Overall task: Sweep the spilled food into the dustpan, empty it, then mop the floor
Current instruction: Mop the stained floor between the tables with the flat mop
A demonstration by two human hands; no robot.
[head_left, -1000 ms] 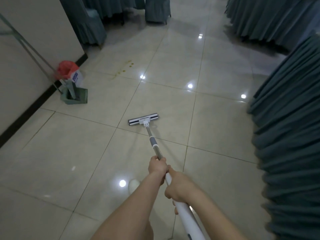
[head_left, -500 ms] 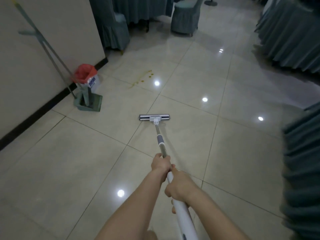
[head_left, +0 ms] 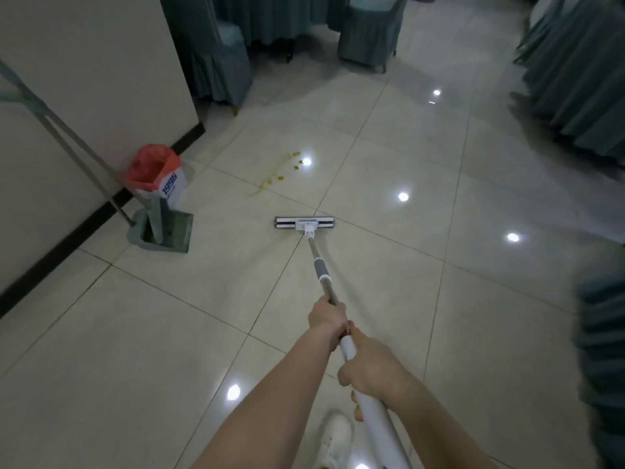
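Observation:
I hold a flat mop with both hands. Its white head [head_left: 304,223] lies flat on the tiled floor ahead of me. My left hand [head_left: 327,315] grips the metal part of the handle [head_left: 319,267], and my right hand [head_left: 370,367] grips the white part just behind it. A yellowish stain with small orange bits [head_left: 277,172] marks the floor a short way beyond the mop head, to its left. A green dustpan [head_left: 161,231] with a broom standing in it leans at the wall on the left.
A white bin with a red bag [head_left: 156,174] stands by the wall behind the dustpan. Chairs in teal covers [head_left: 367,32] stand at the back, and teal table skirts [head_left: 581,82] hang on the right. My white shoe [head_left: 333,438] shows at the bottom.
I have walked forward with the mop; the stain, bin and dustpan are nearer. The mop head has swung square to me. The teal skirt on the right has slid out of view.

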